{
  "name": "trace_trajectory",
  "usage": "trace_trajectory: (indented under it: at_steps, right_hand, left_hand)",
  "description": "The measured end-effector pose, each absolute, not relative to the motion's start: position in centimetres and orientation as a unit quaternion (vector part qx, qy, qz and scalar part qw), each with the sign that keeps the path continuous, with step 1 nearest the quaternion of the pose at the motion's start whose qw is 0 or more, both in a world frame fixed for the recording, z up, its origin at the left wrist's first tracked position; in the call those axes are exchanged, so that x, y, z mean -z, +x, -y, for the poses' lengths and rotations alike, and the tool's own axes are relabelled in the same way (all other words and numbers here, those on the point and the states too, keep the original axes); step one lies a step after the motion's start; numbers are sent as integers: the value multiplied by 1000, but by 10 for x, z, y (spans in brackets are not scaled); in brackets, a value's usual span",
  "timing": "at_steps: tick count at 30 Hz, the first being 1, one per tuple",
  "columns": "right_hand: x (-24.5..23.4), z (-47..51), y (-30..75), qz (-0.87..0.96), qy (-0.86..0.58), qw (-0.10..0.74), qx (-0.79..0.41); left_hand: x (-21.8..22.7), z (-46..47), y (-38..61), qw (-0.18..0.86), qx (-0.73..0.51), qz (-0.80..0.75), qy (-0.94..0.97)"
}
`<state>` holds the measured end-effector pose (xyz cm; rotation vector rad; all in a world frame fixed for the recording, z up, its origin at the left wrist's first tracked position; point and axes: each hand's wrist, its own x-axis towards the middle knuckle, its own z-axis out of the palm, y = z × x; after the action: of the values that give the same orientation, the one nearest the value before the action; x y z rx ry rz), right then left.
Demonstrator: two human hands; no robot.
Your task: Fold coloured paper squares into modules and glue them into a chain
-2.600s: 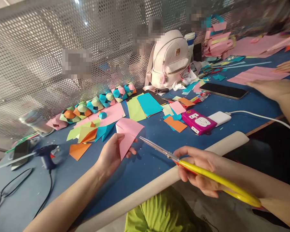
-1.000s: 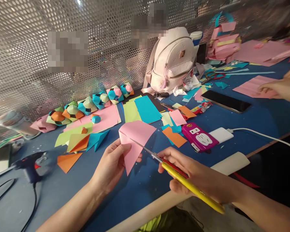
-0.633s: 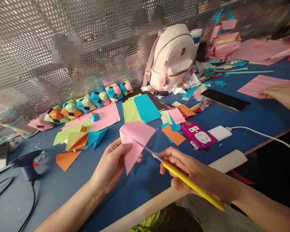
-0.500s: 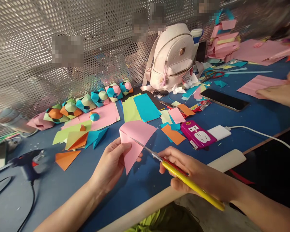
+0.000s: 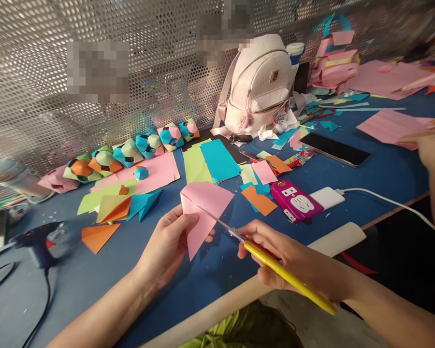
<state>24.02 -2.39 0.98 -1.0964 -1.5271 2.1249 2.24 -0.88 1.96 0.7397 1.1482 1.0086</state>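
Smooth matt pink paper (image 5: 210, 195) at centre, shiny metal scissor blades (image 5: 221, 223) — glossy yellow plastic handle (image 5: 282, 271) at five o'clock, perforated metal-looking panel (image 5: 159, 63) at eleven, pale leather-like backpack (image 5: 255, 89) at one, glossy black phone screen (image 5: 335, 149) at three, matt blue tabletop (image 5: 94, 275) at eight.

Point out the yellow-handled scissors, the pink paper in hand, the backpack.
Yellow-handled scissors (image 5: 266, 259): head view, yellow handle.
Pink paper (image 5: 202, 226): head view, part below the blades.
Backpack (image 5: 260, 83): head view, front panel.

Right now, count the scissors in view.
2 surely: yellow pair in the right hand; red pair right of the backpack. A likely third lies part-hidden by scraps.
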Motion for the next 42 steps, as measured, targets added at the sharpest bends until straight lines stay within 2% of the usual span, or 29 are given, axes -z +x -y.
trace_trajectory:
  at_steps: [8,25,42]
  right_hand:
    - [-11,24,240,533,-386,144,-739]
    - [-7,27,237,520,-368,188,-748]
    - [27,29,236,501,-381,232,-742]
  left_hand:
    - [-17,10,22,660,-445,-510,327]
    - [-16,9,22,658,-457,-505,321]
    - [-18,10,23,675,-429,-505,325]
